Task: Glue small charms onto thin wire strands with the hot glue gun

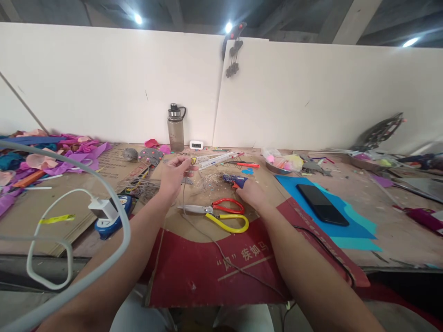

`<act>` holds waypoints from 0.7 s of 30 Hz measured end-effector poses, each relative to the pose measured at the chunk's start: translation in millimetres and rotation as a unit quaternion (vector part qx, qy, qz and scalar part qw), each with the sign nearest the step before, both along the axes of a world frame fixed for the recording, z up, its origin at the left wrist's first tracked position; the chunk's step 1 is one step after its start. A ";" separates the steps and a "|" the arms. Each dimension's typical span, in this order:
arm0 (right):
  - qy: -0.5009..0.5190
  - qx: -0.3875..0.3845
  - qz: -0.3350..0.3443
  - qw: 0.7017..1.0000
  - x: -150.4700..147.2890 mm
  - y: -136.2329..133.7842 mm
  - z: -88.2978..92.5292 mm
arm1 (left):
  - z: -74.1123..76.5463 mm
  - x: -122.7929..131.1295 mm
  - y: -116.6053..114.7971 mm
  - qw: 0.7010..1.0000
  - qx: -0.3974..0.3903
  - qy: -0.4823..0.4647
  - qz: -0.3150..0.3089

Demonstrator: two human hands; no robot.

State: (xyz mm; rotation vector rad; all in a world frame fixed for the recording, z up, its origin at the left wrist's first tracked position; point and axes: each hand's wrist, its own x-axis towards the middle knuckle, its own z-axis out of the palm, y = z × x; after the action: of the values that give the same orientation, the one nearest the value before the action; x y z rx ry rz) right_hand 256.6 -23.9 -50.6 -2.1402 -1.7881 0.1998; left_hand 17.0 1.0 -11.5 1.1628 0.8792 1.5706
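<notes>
Two bare hands face each other above a brown cardboard sheet. The left hand narrows to a pinch, thumb against forefinger, on a small yellow piece; the right hand is wrapped around the handle of a dark blue tool, probably a glue gun, its nozzle aimed toward the left hand but apart from it. The step in hand appears to be one of holding the piece ready while the tool is brought to bear; such a move calls for a steady pinch and a nozzle directed at the piece, clear of the fingertips. The piece lies at the fingertips, raised above the far part of the sheet, just beside several slender white sticks. It looks compact and bright yellow, partly covered by the fingers, and is too small for its shape or material to be told. A thin grey cord hangs below the left hand and runs across the cardboard to its near edge; whether it joins the piece cannot be told. Scissors with one red and one yellow handle lie between the forearms, untouched by either hand.
</notes>
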 end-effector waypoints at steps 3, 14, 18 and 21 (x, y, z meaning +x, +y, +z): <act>0.110 0.029 -0.042 0.993 -3.2 -0.3 7.0 | -2.1 2.2 -1.6 1.000 0.005 0.013 0.019; 0.471 0.171 0.212 0.839 -53.0 -37.9 30.2 | -5.8 3.6 -0.5 0.999 -0.023 -0.023 0.027; 0.374 0.177 0.235 0.880 -52.0 -40.2 27.1 | -7.3 4.3 0.1 0.999 -0.014 -0.021 0.026; 0.305 0.197 0.243 0.899 -51.0 -41.0 27.2 | -7.9 5.1 0.3 0.999 -0.007 -0.023 0.029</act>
State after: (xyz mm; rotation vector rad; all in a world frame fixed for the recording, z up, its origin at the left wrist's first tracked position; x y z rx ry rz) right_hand 205.6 -64.9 -23.4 -1.1473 -1.7360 0.5155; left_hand 22.1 1.3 -19.4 1.0946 0.8997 1.6290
